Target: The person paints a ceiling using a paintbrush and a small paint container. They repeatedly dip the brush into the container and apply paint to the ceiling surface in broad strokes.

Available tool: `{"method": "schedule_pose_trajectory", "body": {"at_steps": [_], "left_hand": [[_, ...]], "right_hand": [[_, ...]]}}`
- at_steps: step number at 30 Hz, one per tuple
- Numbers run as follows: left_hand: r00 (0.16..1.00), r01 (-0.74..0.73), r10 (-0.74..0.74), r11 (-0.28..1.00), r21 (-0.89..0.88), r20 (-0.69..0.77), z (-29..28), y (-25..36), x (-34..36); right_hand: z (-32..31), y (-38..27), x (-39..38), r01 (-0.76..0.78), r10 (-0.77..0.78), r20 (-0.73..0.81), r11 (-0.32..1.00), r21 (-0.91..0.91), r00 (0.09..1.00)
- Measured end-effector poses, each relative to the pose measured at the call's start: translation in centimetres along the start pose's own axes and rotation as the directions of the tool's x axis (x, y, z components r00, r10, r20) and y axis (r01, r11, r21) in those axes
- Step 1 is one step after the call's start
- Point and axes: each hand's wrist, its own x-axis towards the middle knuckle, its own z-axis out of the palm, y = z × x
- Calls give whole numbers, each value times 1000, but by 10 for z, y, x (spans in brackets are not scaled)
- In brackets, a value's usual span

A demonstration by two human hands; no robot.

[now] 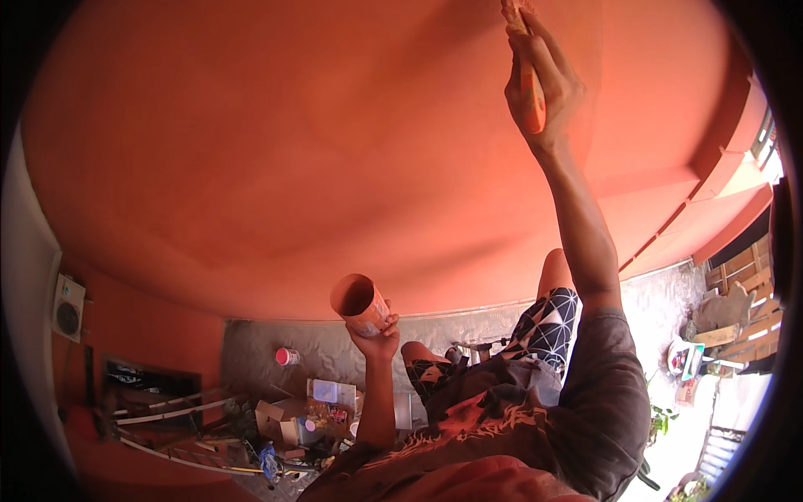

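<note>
My right hand [544, 84] is raised at the upper right, closed around the orange, paint-smeared handle of a paintbrush [533, 105]; the bristle end [514, 15] is at the orange wall [293, 151], though I cannot tell if it touches. Lower down, my left hand [378, 336] grips an orange cylindrical paint container [358, 303], its dark opening facing up toward me.
Far below is a concrete floor [268, 343] with a red-and-white bucket [287, 356], cardboard boxes [283, 418] and a metal frame [167, 443]. A white air-conditioner unit [69, 308] hangs at left. Wooden pallets [753, 276] and assorted clutter stand at right.
</note>
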Motion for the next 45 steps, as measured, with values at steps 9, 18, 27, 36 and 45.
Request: {"method": "schedule_pose_trajectory", "body": {"at_steps": [9, 18, 27, 36, 45], "left_hand": [[999, 42, -42, 999, -1, 7, 5, -1, 17], [999, 44, -44, 999, 12, -3, 5, -11, 6], [999, 29, -29, 999, -17, 23, 2, -8, 0], [998, -34, 34, 999, -12, 46, 4, -5, -13], [990, -128, 127, 992, -19, -64, -21, 4, -43]], "right_hand": [[32, -30, -189, 218, -241, 745, 967, 131, 622], [-1, 30, -52, -40, 22, 178, 994, 101, 984], [54, -34, -183, 290, -241, 513, 957, -15, 824], [61, -19, -105, -401, 194, 498, 846, 350, 845], [64, -53, -134, 125, -110, 383, 992, -12, 917]]}}
